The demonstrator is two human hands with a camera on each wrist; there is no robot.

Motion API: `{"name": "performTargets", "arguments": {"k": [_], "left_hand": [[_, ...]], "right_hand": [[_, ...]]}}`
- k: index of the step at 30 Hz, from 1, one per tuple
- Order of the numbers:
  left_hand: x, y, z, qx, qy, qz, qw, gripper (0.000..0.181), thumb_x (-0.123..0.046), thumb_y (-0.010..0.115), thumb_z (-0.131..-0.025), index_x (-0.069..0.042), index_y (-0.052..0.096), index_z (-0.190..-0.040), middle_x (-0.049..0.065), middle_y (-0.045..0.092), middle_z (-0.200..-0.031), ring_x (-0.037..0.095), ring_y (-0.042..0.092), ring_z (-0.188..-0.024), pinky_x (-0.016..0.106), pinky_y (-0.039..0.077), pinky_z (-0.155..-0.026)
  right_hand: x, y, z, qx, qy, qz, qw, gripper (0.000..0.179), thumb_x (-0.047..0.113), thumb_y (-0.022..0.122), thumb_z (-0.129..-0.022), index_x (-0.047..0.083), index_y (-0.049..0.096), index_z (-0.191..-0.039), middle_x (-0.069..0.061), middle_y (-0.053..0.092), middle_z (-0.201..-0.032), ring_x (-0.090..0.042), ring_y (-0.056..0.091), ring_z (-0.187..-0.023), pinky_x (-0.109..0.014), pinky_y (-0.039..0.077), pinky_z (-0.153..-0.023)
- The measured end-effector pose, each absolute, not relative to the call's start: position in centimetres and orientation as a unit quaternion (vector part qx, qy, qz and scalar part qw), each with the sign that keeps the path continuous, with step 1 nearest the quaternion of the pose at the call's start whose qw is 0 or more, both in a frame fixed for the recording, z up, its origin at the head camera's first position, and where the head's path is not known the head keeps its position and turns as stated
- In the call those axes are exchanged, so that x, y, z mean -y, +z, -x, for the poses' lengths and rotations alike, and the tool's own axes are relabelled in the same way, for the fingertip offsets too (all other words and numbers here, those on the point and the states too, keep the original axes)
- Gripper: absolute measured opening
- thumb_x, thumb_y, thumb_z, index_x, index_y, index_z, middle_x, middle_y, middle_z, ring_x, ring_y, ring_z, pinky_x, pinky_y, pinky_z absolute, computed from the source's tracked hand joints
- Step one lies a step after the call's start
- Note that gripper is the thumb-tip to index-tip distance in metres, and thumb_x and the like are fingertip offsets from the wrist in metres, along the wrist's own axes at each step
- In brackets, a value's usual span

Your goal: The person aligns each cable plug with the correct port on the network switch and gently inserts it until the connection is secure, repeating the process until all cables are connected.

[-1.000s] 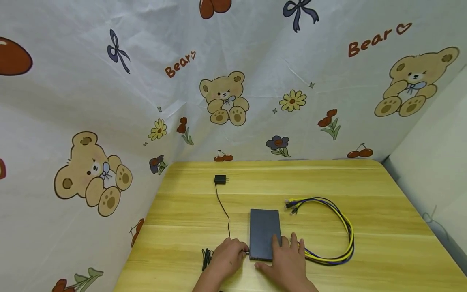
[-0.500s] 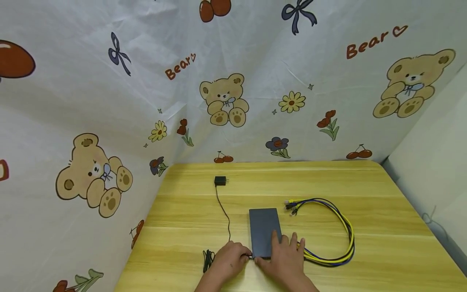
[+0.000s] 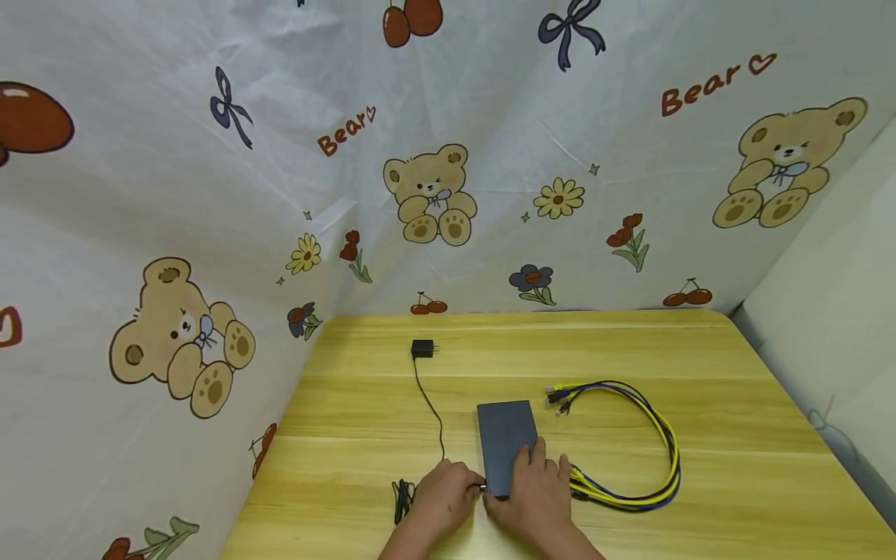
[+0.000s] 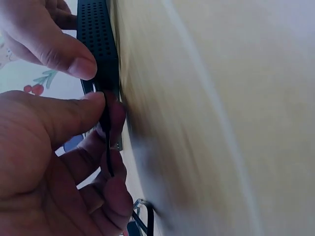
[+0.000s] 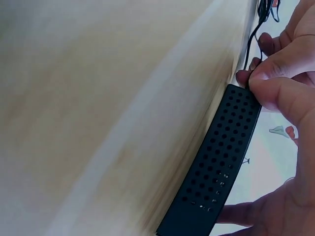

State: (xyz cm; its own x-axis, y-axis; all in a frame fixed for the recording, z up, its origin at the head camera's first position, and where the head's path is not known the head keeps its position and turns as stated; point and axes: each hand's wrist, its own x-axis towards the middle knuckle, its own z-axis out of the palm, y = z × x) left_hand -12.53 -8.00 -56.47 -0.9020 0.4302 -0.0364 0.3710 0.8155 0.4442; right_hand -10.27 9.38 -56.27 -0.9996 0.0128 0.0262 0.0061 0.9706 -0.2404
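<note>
Left hand (image 3: 448, 495) pinches the black plug (image 4: 105, 118) at the near-left corner of the dark box (image 3: 502, 437), right hand (image 3: 539, 493) gripping its near end

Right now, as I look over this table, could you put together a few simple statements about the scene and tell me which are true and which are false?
1. The left hand pinches a thin black cord at a corner of the dark box. True.
2. The right hand is raised well clear of the box. False: it rests on the box.
3. The looped cables lie to the left of the box. False: they lie to its right.
4. The black power plug lies farther back on the table than the box. True.
5. One side of the box has rows of small holes. True.
6. The wall covering is plain, with no pattern. False: it is patterned.
</note>
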Motion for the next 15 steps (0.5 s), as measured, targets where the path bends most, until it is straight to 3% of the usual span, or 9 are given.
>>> {"name": "performTargets", "arguments": {"k": [15], "left_hand": [[8.06,-57.03,12.53,-0.947,0.250,-0.188,0.072,0.012,-0.018,0.074,-0.088,-0.026,0.081,-0.093,-0.015,0.071,-0.089,0.010,0.060,-0.082,0.031,0.052,-0.073]], "right_hand": [[-9.39,-56.40,10.12,0.992,0.124,0.004,0.011,0.102,0.069,0.073,-0.066,-0.004,0.057,-0.136,-0.038,0.044,-0.142,-0.052,0.057,-0.105,-0.068,0.028,-0.107]]}}
